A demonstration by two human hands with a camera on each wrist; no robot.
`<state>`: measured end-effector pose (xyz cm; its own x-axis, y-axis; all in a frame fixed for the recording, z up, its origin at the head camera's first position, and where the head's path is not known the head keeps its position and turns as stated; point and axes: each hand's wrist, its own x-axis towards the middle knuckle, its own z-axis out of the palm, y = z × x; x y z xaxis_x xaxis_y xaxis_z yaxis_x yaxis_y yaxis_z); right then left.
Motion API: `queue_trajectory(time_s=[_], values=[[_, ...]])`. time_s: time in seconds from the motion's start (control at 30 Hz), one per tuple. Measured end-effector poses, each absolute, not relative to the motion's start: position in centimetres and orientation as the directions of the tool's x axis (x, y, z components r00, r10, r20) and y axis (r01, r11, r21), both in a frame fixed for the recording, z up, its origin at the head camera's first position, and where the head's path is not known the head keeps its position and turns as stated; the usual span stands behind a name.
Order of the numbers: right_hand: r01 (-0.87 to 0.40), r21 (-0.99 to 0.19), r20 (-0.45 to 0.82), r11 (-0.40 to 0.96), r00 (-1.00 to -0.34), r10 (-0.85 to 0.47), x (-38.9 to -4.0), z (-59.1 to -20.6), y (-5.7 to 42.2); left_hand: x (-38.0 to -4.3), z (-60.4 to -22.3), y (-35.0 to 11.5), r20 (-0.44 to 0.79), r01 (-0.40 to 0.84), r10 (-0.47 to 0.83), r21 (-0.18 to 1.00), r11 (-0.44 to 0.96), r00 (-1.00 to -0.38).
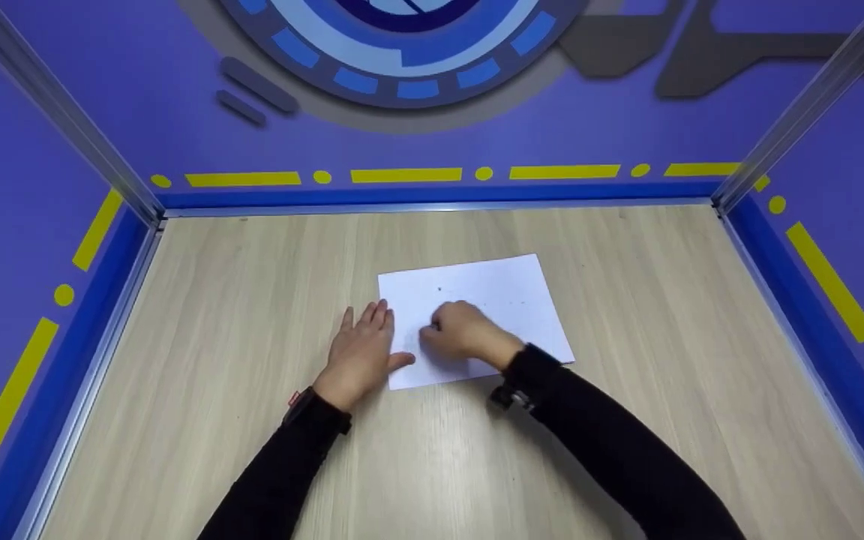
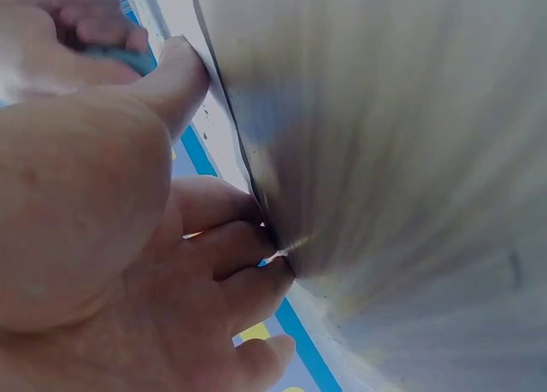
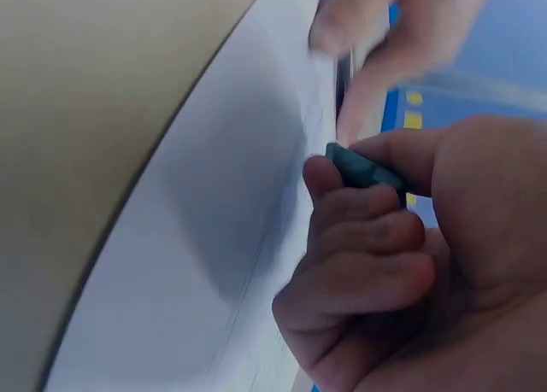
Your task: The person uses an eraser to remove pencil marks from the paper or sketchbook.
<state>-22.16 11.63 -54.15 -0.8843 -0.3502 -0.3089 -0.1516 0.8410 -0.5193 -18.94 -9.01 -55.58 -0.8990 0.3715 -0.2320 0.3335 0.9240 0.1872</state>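
The left hand lies palm down at the left edge of the paper, its fingers extended and its thumb spread out onto the sheet. The right hand is bent in over the paper, its fingers curled and pinching a small teal piece between thumb and forefinger. That piece looks matte and blunt-edged; its full shape is hidden. The paper is smooth, white and rectangular, with a few small dark marks, lying slightly askew on the pale, wood-grained bench.
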Motion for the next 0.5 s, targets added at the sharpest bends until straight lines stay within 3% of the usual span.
queue_trajectory(time_s=[0.27,0.5], values=[[-0.184,-0.437,-0.316,0.88,-0.885,-0.342,-22.4,-55.0,7.3,-18.8,-55.9,-9.0,-0.202,0.346,0.379,0.184,0.92,-0.903],[-0.091,-0.438,-0.341,0.895,-0.904,-0.259,-22.7,-55.2,9.8,-18.9,-55.6,-9.2,-0.227,0.337,0.368,0.163,0.927,-0.902]])
